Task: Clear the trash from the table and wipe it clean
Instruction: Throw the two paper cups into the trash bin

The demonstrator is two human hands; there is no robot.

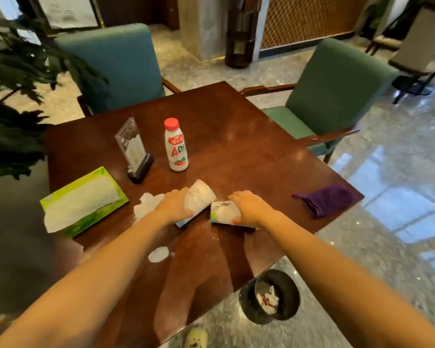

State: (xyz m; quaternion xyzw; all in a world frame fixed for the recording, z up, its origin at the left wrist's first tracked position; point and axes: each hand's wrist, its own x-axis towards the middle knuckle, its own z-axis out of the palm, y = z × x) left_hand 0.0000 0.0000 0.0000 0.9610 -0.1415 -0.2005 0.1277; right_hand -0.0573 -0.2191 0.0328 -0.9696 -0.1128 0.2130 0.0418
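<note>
Two white paper cups lie on their sides in the middle of the dark wooden table (249, 151). My left hand (172, 205) is closed around the left paper cup (201, 197). My right hand (250, 208) grips the right paper cup (222, 212). A crumpled white tissue (146, 205) lies just left of my left hand. A white spill (158, 254) sits near the table's front edge. A white drink bottle with a red cap (176, 146) stands upright behind the cups. A purple cloth (327, 200) rests at the table's right edge.
A green tissue box (82, 200) lies at the left edge, and a clear menu stand (135, 151) is behind it. A black trash bin (270, 296) with paper inside stands on the floor by the front right corner. Two green chairs (324, 96) face the far sides. A plant (13, 96) is on the left.
</note>
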